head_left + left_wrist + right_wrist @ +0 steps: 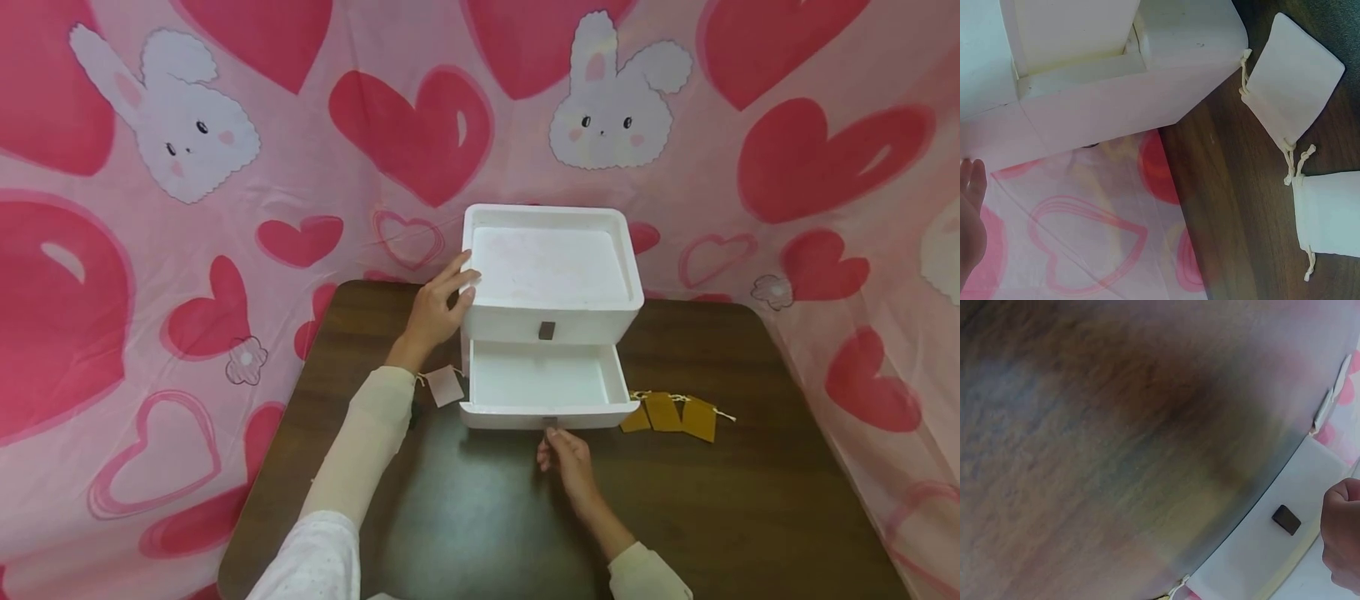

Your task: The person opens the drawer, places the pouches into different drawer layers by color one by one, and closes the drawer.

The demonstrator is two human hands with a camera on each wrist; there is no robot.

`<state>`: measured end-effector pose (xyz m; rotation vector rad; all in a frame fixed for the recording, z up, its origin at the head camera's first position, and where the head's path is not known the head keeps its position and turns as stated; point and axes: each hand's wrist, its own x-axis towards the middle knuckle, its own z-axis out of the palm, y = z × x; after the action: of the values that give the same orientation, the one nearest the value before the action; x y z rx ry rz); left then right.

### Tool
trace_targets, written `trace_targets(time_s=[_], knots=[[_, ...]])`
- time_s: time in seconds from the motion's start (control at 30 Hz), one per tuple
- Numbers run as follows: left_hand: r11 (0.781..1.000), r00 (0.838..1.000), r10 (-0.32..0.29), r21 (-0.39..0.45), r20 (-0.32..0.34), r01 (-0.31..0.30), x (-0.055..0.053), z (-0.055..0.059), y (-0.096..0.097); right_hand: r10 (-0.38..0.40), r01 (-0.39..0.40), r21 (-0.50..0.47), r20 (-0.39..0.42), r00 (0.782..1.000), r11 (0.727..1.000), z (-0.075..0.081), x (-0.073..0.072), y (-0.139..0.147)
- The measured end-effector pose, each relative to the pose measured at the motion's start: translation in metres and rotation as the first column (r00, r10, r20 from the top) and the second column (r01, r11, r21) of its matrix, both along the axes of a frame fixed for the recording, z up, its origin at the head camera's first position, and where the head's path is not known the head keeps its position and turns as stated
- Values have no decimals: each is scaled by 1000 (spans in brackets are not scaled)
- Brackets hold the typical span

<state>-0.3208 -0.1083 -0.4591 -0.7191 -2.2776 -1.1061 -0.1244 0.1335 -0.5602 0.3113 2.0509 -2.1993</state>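
Note:
A white two-drawer desktop cabinet stands on the dark wooden table, its lower drawer pulled out and bare inside. My left hand rests against the cabinet's upper left side, fingers extended, fingertips at the rim. In the left wrist view only the edge of this hand shows. Low in front of the drawer, my right hand has curled fingers, thumb and forefinger right at the small dark handle. The right wrist view shows the handle uncovered beside the curled hand.
Several mustard drawstring pouches lie right of the drawer. To its left lies a pale drawstring pouch; the left wrist view shows two, one by the cabinet, another farther right. A pink heart-and-rabbit cloth hangs behind the table.

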Motion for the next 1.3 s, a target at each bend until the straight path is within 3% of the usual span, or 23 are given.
trace_targets(time_s=[0.1, 0.33, 0.77, 0.87, 1.03, 1.3], knots=[[1000, 1000, 3, -2, 4, -3, 0, 0, 1, 16, -16, 24, 3, 1000, 1000, 1, 0, 1], [1000, 1000, 6, 4, -21, -5, -1, -2, 1, 60, -56, 56, -72, 996, 997, -4, 2, 0], [1000, 1000, 6, 2, -13, -6, -1, -2, 1, 140, -139, 46, -22, 990, 989, -3, 2, 0], [1000, 1000, 16, -6, -12, -16, -2, -1, 1, 226, -224, 52, -38, 973, 973, -2, -2, 8], [1000, 1000, 18, -2, -18, -18, -3, 2, 0, 385, -375, 124, -67, 921, 919, -1, -9, 29], [1000, 1000, 21, -19, -5, -21, 1, -1, 1, 486, -441, 290, -102, 868, 849, 6, -12, 76]])
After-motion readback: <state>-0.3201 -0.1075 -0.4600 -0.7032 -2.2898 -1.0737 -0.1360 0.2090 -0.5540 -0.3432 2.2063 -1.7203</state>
